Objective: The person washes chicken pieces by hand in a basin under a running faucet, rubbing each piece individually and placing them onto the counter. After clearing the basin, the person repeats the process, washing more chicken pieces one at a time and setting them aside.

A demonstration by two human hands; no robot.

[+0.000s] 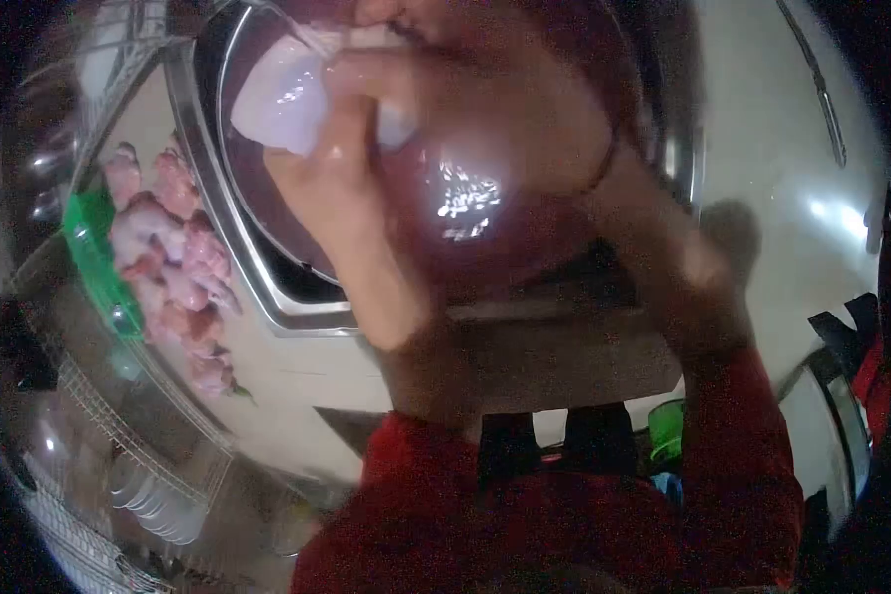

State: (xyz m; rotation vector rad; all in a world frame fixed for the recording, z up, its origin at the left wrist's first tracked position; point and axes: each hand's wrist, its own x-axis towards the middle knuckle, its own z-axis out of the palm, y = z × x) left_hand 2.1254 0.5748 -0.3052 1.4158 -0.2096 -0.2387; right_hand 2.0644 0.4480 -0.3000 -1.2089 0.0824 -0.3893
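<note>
Over a large round basin [230, 188] of reddish, cloudy water, my left hand [342, 148] is closed around a smooth, shiny white thing [282, 99] whose kind I cannot make out. A thin stream of water [305, 32] seems to run down onto it from the top. My right hand [525, 119] is above the same basin, close to the left one, and its fingers are smeared by motion. Both forearms reach in from red sleeves. Light glares off the water between the hands.
The basin stands in a steel-rimmed sink [238, 238]. Left of it, several pieces of raw meat [173, 252] lie on the pale counter beside a green plastic item [94, 262]. White dishes [158, 510] sit in a wire rack below. A thin metal utensil [827, 109] lies at right.
</note>
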